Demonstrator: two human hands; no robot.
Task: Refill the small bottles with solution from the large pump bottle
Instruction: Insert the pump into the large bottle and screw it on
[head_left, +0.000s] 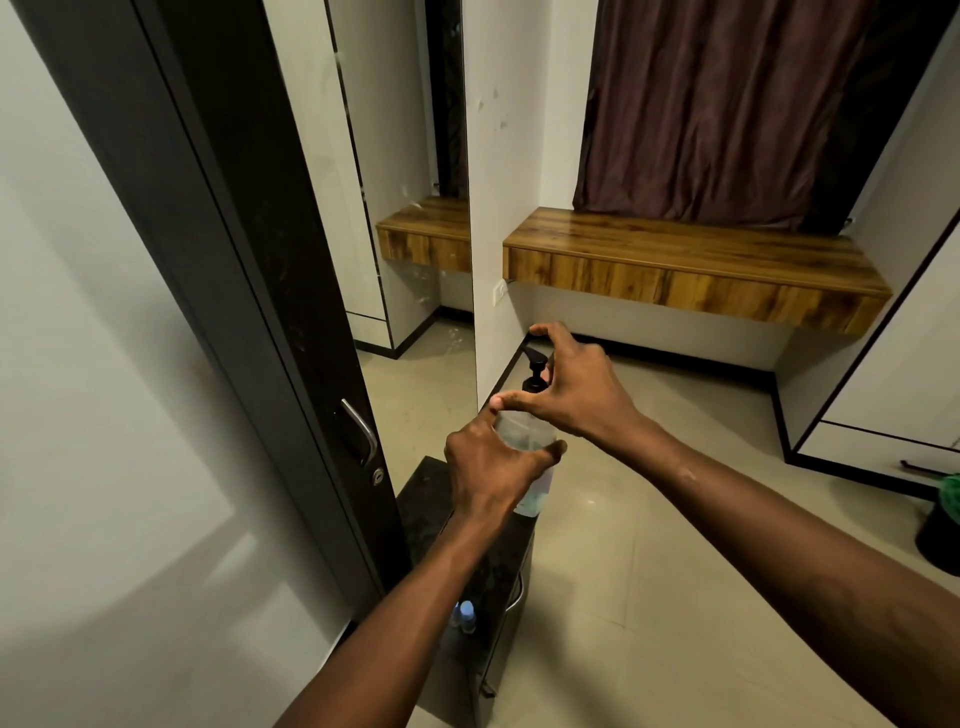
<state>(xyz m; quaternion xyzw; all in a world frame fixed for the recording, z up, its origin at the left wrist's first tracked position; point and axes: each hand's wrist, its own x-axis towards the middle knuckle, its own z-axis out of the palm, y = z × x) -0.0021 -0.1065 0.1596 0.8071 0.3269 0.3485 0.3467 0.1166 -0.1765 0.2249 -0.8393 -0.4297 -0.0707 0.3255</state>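
Much of the large pump bottle (525, 435) is hidden. The left hand (491, 470) wraps its clear body from the near side with fingers curled round it, so only the shoulder and a pale lower corner show. I cannot tell whether its base rests on the dark stone counter (422, 501) or hangs just past the counter's edge. The right hand (577, 396) arches over the black pump head (535, 370). Its thumb lies across the bottle's neck and its forefinger is hooked above the nozzle, though whether that fingertip touches the nozzle is unclear. The other right fingers are out of sight behind the pump. Down by the left forearm, two small bottles (466, 617) with pale blue caps stand close together on the counter. Their bodies are dim and partly covered by the arm, so their fill cannot be read. A dark door (234, 260) with a metal handle (362, 432) stands at the left, just beside the counter. Beyond it are a tall mirror (410, 156), a floating wooden shelf (685, 260) and a brown curtain (727, 104). At the right edge a dark bin (941, 540) with something green on top is cut off. The pump bottle holds a faintly bluish liquid, but its level is hard to judge behind the fingers.
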